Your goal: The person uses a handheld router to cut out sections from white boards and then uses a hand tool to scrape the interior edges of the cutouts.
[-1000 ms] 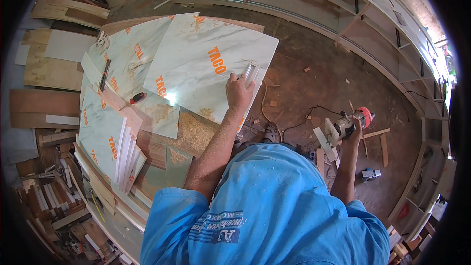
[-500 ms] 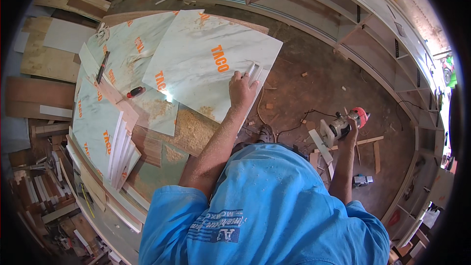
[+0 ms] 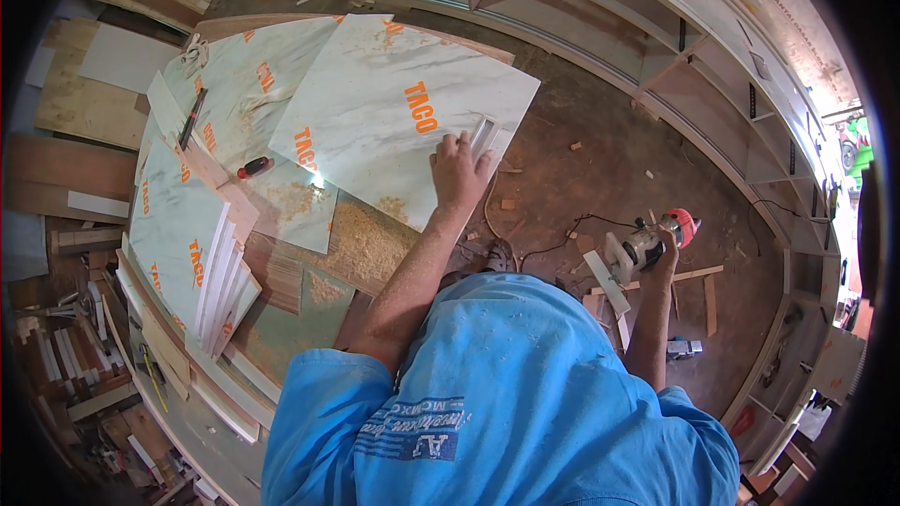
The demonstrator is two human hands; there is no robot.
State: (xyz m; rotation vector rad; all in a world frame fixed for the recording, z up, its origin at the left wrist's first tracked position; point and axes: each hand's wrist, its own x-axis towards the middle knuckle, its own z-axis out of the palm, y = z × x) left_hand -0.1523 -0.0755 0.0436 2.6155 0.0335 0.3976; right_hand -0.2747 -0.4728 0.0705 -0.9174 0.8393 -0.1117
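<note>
My left hand (image 3: 457, 171) rests on a white marble-patterned panel (image 3: 366, 103) with orange lettering. Its fingers are bent around the lower end of a silver rectangular piece (image 3: 485, 135) near the panel's right edge; whether that piece is set into the panel or lies on it, I cannot tell. Out to the right, my right hand (image 3: 668, 251) is wrapped around a router (image 3: 647, 245) with a red top and a pale base. The router is held in the air above the floor, tilted on its side, with a dark cord (image 3: 586, 218) trailing from it.
Sawdust (image 3: 370, 242) covers part of the bench, beside a red-and-black screwdriver (image 3: 254, 168), a dark slim tool (image 3: 193, 119) and stacked white strips (image 3: 217, 286). Wood offcuts (image 3: 605, 283) litter the floor at right. Long open cabinet frames (image 3: 647, 47) curve behind.
The whole view has shifted slightly. My left hand has bent a little more at the silver piece, its fingers slightly further left. The router stays in my right hand.
</note>
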